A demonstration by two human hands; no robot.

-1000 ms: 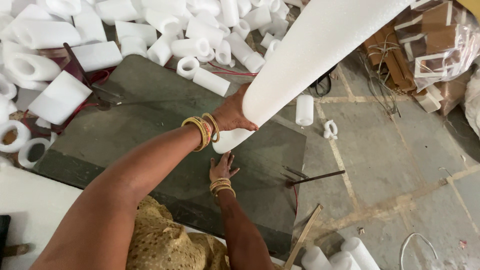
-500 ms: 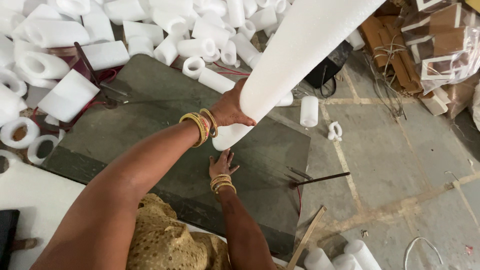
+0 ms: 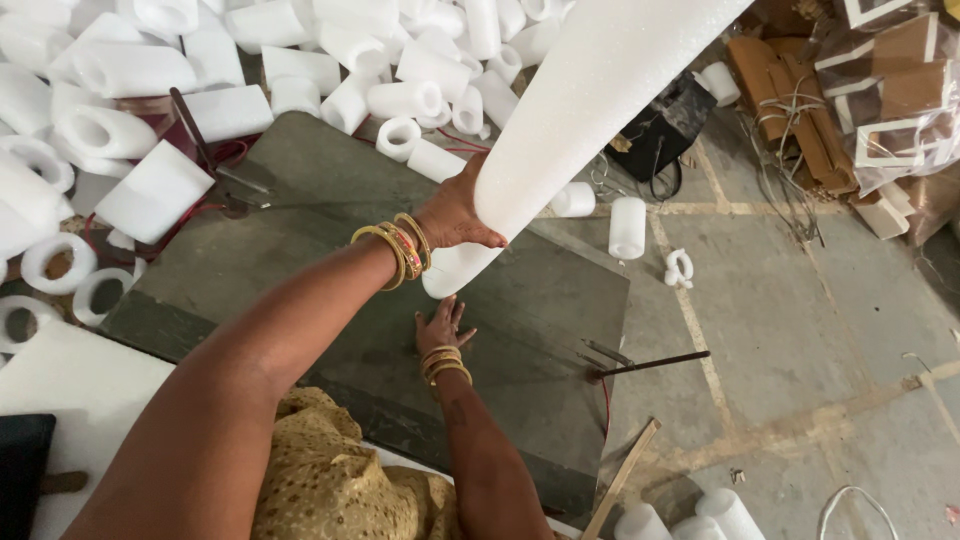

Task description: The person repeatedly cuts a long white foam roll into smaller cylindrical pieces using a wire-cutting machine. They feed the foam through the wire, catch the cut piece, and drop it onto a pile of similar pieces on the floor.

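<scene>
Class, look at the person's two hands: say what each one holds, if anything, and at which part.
The left hand grips the long white foam tube near its lower end. The right hand holds nothing; it rests flat on the dark green board.

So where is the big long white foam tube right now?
In the head view, the foam tube slants from the top right down to the middle, where the left hand grips it near its lower end, above the dark green board.

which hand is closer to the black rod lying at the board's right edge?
Right. The right hand lies flat on the dark green board, a short way left of the black rod. The left hand is higher up, gripping the long white foam tube.
</scene>
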